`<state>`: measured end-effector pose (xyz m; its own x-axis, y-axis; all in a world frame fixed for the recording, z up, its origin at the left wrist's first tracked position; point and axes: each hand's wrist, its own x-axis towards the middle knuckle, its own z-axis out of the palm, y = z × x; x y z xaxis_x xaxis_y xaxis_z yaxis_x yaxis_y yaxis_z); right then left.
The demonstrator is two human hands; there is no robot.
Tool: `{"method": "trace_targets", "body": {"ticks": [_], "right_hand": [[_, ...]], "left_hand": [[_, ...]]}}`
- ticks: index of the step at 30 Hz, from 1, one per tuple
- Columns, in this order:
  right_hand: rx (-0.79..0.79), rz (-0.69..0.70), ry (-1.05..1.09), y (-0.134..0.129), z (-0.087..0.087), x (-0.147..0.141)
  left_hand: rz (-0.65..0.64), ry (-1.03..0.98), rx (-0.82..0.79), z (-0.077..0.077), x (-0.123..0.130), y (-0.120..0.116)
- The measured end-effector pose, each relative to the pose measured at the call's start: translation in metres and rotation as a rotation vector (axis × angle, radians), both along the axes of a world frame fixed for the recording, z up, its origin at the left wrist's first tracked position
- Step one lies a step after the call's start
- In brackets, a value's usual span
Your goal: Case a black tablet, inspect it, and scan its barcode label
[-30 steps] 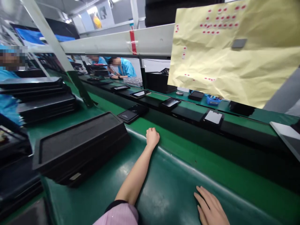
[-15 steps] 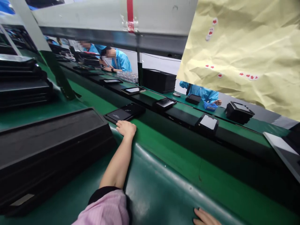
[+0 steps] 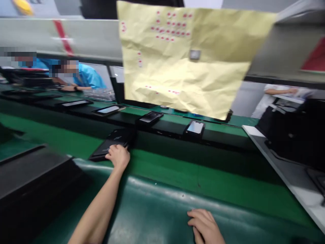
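My left hand (image 3: 118, 156) reaches forward over the green work surface. Its fingers are bent over the near right edge of a black tray (image 3: 95, 158) with a flat black tablet (image 3: 108, 144) lying in it, back side up with small pale markings. The fingertips overlap the tablet's near edge, and the thumb is hidden. Lower right, my right hand (image 3: 204, 225) hovers over or rests on the green mat (image 3: 149, 210); which of these, I cannot tell. It holds nothing, and its fingers are loosely bent and apart.
Black trays with screened devices (image 3: 195, 127) line the raised ledge beyond the green belt (image 3: 177, 176). A stack of black trays (image 3: 22, 169) stands at left. A yellow paper sheet (image 3: 182, 67) hangs ahead. At right is a white-edged shelf (image 3: 284, 176). People work across the line.
The view has swung to the right. My left hand stays at the tray, which has shifted right and nearer along the belt. More of my right hand shows now.
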<state>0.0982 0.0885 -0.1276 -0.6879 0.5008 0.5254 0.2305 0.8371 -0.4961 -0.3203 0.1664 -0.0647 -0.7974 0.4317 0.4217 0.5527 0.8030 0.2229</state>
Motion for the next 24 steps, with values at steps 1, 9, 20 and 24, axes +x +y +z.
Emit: {"method": "trace_targets", "body": {"ticks": [1, 9, 20, 24], "right_hand": [[-0.034, -0.001, 0.017, -0.001, 0.004, -0.001], [-0.550, -0.130, 0.284, -0.003, 0.032, -0.004], [-1.162, -0.132, 0.705, 0.011, 0.030, 0.023], [-1.170, -0.189, 0.648, 0.010, 0.026, 0.055]], "left_hand": [[-0.041, 0.005, 0.017, 0.005, 0.012, 0.002], [-0.594, 0.042, 0.064, 0.035, 0.140, -0.004], [-1.320, -0.006, -0.079, 0.013, 0.326, -0.120], [-1.490, -0.060, -0.161, 0.023, 0.347, -0.149]]}}
